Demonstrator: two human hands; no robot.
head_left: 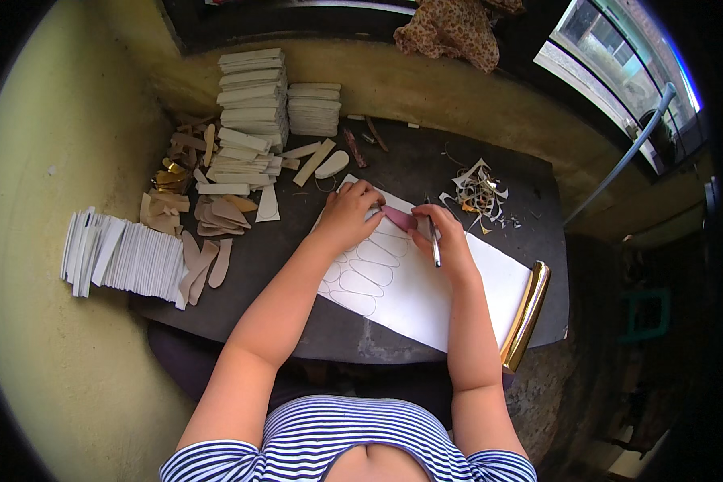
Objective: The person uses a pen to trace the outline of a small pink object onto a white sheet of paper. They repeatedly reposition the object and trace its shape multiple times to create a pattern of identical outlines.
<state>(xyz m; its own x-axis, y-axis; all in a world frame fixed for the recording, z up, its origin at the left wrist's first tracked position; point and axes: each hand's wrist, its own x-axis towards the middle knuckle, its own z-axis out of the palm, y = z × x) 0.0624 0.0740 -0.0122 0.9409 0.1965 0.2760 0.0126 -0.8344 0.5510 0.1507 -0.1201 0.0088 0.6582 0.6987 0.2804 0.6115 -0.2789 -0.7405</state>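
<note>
A white sheet [426,293] lies on the dark table, with several rounded, sole-like outlines drawn in rows on its left part. On its far part lies a small pinkish sole-shaped template [399,218], between my two hands. My left hand [351,215] rests on the sheet with bent fingers, thumb and fingertips at the template's left end. My right hand [444,241] has a pen [435,243] held between its fingers, the pen's end pointing back toward me. Its thumb and fingertips touch the template's right end. The sheet's near right end turns into a shiny gold roll [527,317].
Tall stacks of white strips [251,88] stand at the back left. A row of white pieces [128,255] lines the left edge, beside brown sole-shaped pieces [219,215]. Paper scraps [479,195] lie heaped at the right. A blue-grey pole [627,153] leans beyond the table.
</note>
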